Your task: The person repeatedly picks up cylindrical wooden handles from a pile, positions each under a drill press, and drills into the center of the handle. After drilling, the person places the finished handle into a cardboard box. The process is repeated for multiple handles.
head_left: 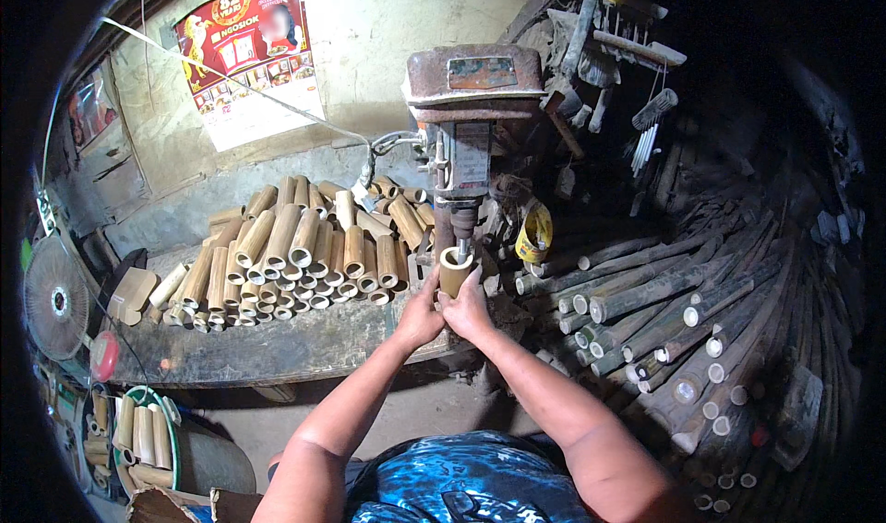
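Note:
Both my arms reach forward to a short bamboo tube (452, 279) that stands upright under a rusty drill press (474, 85). My left hand (422, 313) grips the tube's left side, and my right hand (468, 307) wraps its right side, thumbs close together in front. The drill chuck (464, 220) comes down at the tube's open top, with its bit at the inside of the rim. How deep the bit reaches is hidden by the tube wall. Left of the press, a big pile of cut bamboo tubes (305, 237) lies on the wooden bench (249, 350).
Long bamboo poles (646, 311) fill the right side. A fan (57, 297) stands at the far left, above a bucket (212, 458) holding bamboo pieces. A yellow container (533, 233) hangs right of the press. A cable (240, 82) crosses the wall beside a red-and-white calendar (254, 62).

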The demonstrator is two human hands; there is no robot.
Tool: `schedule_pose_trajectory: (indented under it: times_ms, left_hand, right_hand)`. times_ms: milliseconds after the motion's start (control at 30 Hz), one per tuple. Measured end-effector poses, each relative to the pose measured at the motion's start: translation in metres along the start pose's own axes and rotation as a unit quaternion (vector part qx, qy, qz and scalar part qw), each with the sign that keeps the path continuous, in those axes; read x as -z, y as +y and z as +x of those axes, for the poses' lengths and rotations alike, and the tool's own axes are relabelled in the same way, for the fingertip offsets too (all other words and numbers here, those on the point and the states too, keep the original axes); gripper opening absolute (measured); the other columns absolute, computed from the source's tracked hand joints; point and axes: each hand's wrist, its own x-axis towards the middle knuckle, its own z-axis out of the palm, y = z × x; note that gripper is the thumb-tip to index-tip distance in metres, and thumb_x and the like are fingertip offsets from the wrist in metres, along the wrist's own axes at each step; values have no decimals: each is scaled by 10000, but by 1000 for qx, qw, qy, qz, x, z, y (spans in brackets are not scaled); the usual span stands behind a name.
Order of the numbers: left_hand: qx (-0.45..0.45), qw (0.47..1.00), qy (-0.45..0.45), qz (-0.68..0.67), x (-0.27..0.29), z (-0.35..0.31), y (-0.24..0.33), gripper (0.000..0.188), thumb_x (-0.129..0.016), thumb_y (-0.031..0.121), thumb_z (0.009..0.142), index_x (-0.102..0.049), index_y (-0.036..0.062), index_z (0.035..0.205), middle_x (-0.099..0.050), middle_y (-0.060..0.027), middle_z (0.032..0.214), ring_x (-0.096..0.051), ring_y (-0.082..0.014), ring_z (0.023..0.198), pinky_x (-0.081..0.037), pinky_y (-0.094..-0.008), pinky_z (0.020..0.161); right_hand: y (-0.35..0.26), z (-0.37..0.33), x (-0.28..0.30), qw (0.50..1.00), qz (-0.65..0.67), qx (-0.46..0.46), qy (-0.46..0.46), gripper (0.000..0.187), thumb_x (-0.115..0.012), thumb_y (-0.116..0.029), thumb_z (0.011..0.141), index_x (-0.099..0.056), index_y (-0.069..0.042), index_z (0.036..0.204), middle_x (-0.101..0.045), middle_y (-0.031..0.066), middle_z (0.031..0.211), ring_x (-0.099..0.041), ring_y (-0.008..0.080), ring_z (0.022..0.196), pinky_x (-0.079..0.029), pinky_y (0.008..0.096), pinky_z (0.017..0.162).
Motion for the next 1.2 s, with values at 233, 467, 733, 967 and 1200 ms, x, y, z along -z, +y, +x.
schedule_pose_trajectory:
  times_ms: [233, 467, 733, 967, 1200]
  left_hand:
    - [9, 999, -44, -8, -11, 30, 9, 726, -593, 46, 869, -266, 38, 1516, -490, -208, 1418, -498, -244, 1275, -405, -341, 1050]
    - [31, 995, -90, 3, -10, 6, 12, 742, -570, 3, 872, -224, 29, 1527, -489, -210, 1421, -516, -249, 1268, -417, -355, 1055]
    - [35, 998, -43, -17, 5, -5, -1, 781, -617, 29, 853, -240, 80, 1535, -525, -215, 1378, -556, -269, 1225, -447, -363, 1008]
    - [-70, 996, 33, -37, -11, 29, 5, 718, -603, 83, 860, -305, 114, 1511, -563, -244, 1331, -558, -345, 1238, -447, -369, 1008]
    - [-17, 991, -112, -72, -7, 37, 4, 659, -604, 46, 893, -313, 28, 1484, -444, -185, 1457, -426, -236, 1338, -356, -351, 1101]
  right_hand:
    - [3, 20, 19, 999, -29, 7, 27, 856, -713, -154, 754, -218, 164, 1376, -579, 353, 1132, -594, 473, 1059, -494, 489, 905]
    - [10, -13, 22, 1000, 3, -20, 13, 940, -737, -163, 746, -176, 145, 1435, -488, 379, 1264, -523, 470, 1179, -438, 474, 1001]
    - [1, -3, -1, 1000, -9, -20, 4, 926, -719, -153, 748, -155, 137, 1424, -574, 361, 1135, -596, 481, 1052, -497, 485, 908]
    - [-1, 23, 16, 999, 9, 36, 28, 819, -739, -134, 724, -277, 83, 1364, -627, 329, 1045, -620, 484, 995, -521, 504, 841]
    - [6, 8, 29, 996, 70, 20, 44, 766, -790, -205, 708, -362, 19, 1304, -568, 261, 1198, -578, 408, 1115, -469, 465, 949]
